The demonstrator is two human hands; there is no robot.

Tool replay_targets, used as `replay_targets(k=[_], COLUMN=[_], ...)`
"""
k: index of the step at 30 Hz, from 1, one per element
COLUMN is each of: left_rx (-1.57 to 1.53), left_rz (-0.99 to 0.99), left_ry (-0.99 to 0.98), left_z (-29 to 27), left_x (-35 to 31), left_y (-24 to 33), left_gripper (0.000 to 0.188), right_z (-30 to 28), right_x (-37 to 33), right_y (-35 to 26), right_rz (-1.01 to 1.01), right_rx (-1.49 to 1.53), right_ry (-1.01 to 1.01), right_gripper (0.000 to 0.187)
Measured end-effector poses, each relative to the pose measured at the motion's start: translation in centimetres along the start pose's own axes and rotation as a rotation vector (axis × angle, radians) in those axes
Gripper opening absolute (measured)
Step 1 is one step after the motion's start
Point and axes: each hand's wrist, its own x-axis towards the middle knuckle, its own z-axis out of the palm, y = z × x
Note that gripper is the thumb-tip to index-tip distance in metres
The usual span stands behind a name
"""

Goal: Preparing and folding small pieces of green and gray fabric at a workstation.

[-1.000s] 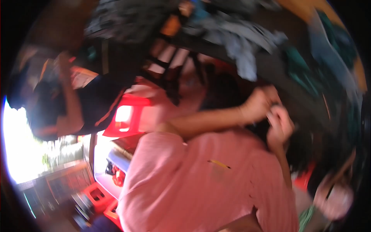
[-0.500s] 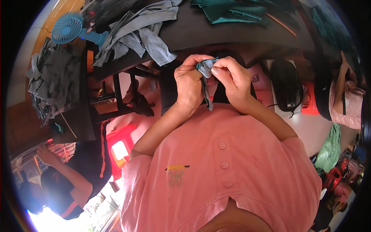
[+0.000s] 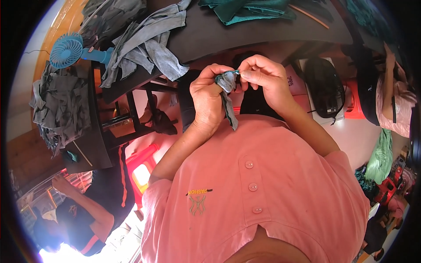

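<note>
In front of my chest, my left hand (image 3: 208,93) is closed around a narrow grey fabric strip (image 3: 227,98) with a dark green edge. Part of the strip is bunched at the fingertips, and its tail hangs down toward my pink shirt. Just to the right, my right hand (image 3: 266,79) pinches a small green end at the top of the same strip between thumb and forefinger. The fingers hide part of the bunched cloth. Both hands are held above my lap, short of the dark table (image 3: 210,38).
Grey fabric strips (image 3: 153,48) lie over the table's near edge beside a blue fan (image 3: 66,51). Green cloth (image 3: 250,11) and a thin stick (image 3: 309,16) are farther back. A pile of grey pieces (image 3: 59,103) is at left. A black bag (image 3: 324,87) stands right; people sit on both sides.
My right hand has drawn slightly away from my left, pulling the green end out to the right. The strip's bunched part now hangs more open below the left fingers. The view has shifted a little.
</note>
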Motion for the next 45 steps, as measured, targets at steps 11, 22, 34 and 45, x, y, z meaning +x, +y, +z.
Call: replay_targets(k=[11, 22, 34, 45], left_rx=[-0.024, 0.068, 0.062, 0.399], left_rz=[0.022, 0.141, 0.196, 0.118], left_ry=[-0.020, -0.107, 0.159, 0.082], left_z=[0.2, -0.2, -0.4, -1.5], left_x=[-0.7, -0.3, 0.2, -0.2], left_y=[-0.2, -0.9, -1.9, -3.3], left_gripper=[0.018, 0.021, 0.033, 0.021], right_z=[-0.2, -0.2, 2.3, 1.3], right_x=[0.2, 0.4, -0.5, 0.7], right_y=[0.4, 1.2, -0.1, 2.4], right_rz=[0.040, 0.125, -0.801, -0.580], right_rx=[0.037, 0.267, -0.638, -0.529], right_ry=[-0.005, 0.003, 0.038, 0.121], right_gripper=[0.009, 0.017, 0.027, 0.024])
